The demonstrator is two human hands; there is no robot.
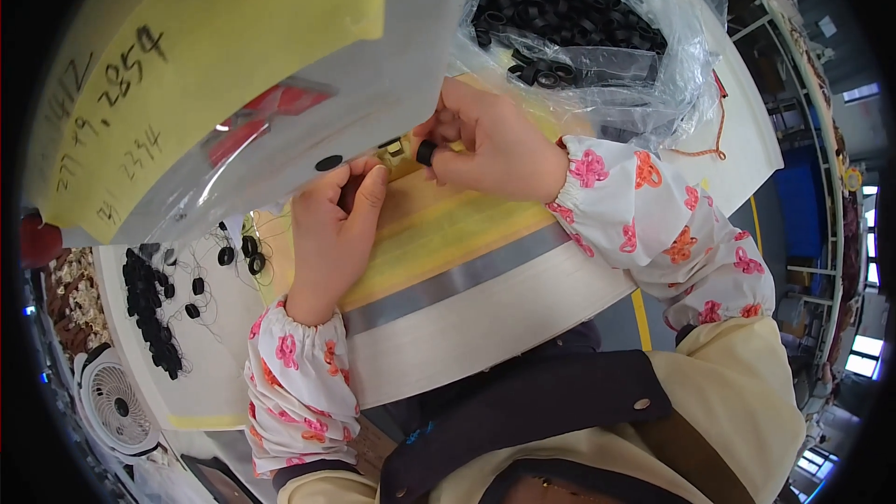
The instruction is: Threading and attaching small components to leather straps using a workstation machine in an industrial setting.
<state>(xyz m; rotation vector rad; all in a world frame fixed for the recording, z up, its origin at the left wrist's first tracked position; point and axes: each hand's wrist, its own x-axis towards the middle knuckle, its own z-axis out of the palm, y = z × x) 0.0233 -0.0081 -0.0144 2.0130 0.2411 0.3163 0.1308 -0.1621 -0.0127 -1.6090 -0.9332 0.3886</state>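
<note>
Fingers of the right hand (495, 145) pinch a small black ring (426, 152) near mid-frame; those of the left hand (331, 233) bunch close together, whether on anything I cannot tell. Across the upper left, a pale machine housing (415, 47) bearing yellow paper (280, 28) screens what lies behind. Upper right, a clear bag (649, 112) holds loose rings (560, 9); black pieces (149, 317) cluster at left. The pinched ring's longer visible side runs roughly up and down the frame, at the right fingertips, just right of a brass-coloured part (394, 147).
</note>
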